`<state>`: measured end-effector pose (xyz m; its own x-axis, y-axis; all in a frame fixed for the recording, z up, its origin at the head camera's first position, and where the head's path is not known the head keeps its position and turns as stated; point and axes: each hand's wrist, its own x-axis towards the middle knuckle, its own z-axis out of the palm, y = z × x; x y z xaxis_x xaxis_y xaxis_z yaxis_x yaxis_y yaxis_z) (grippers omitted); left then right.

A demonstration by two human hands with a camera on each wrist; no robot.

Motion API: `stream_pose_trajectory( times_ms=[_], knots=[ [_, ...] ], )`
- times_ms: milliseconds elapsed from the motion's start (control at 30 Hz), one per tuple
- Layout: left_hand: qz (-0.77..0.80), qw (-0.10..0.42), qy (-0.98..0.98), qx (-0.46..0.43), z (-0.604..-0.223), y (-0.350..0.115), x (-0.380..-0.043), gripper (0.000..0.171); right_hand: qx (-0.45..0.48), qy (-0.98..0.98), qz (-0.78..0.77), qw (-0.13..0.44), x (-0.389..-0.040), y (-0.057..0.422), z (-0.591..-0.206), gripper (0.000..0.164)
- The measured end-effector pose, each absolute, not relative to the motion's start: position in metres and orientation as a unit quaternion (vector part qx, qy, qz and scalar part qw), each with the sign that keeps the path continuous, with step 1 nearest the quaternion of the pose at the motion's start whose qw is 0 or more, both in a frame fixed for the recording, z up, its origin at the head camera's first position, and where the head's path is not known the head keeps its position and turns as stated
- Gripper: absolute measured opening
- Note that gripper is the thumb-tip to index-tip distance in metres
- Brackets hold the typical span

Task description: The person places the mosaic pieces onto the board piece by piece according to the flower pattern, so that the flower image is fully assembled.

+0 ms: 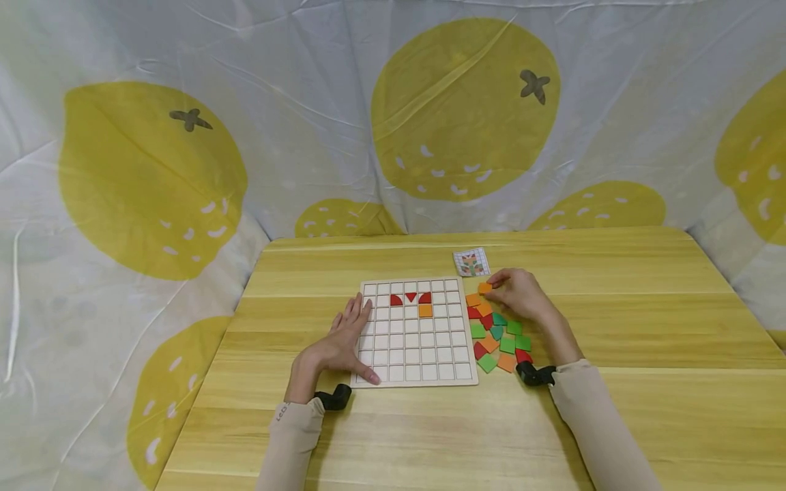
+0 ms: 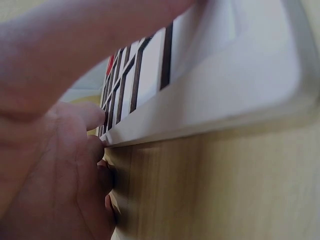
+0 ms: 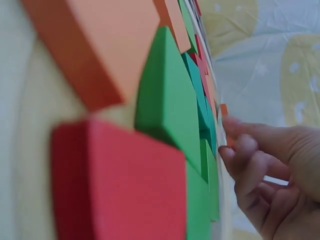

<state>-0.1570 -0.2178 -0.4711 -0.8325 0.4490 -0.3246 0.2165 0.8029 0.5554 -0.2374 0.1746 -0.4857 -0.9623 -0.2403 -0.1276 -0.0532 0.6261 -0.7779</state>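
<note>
A wooden grid board (image 1: 411, 348) lies on the table. Near its top row of cells sit red pieces (image 1: 411, 297), two rounded and one triangular, and an orange square tile (image 1: 426, 311) is in a cell below the right one. My left hand (image 1: 338, 344) rests on the board's left edge, fingers spread, thumb at the lower left corner. At the top of a loose pile, my right hand (image 1: 520, 294) pinches an orange tile (image 1: 484, 288) between thumb and fingertips. The right wrist view shows the right hand (image 3: 270, 175) beyond the pile, the tile mostly hidden.
Right of the board lies the pile of green tiles (image 1: 507, 345), with orange, red and teal pieces among them. A small pattern card (image 1: 471, 262) lies behind the board's top right corner. A lemon-print cloth (image 1: 467, 109) hangs behind the table.
</note>
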Motion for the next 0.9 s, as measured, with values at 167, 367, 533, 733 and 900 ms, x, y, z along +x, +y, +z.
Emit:
stream_pose_trajectory(
  times_ms=[167, 367, 533, 733, 900],
  knots=[
    [0.258, 0.226, 0.922, 0.18, -0.47, -0.218, -0.157, 0.152, -0.077, 0.894, -0.432, 0.092, -0.237, 0.169, -0.484, 0.029],
    [0.256, 0.228, 0.922, 0.181, -0.469, -0.218, -0.157, 0.152, -0.083, 0.871, -0.47, 0.113, -0.233, 0.159, -0.479, 0.028],
    [0.258, 0.229, 0.921, 0.179, -0.47, -0.219, -0.157, 0.151, -0.112, 0.843, -0.507, 0.14, -0.23, 0.14, -0.477, 0.025],
    [0.26, 0.228, 0.921, 0.18, -0.471, -0.218, -0.157, 0.151, -0.125, 0.838, -0.511, 0.144, -0.222, 0.107, -0.478, 0.022],
    [0.255, 0.229, 0.922, 0.18, -0.471, -0.218, -0.157, 0.151, -0.117, 0.845, -0.502, 0.142, -0.219, 0.081, -0.474, 0.021]
  ],
)
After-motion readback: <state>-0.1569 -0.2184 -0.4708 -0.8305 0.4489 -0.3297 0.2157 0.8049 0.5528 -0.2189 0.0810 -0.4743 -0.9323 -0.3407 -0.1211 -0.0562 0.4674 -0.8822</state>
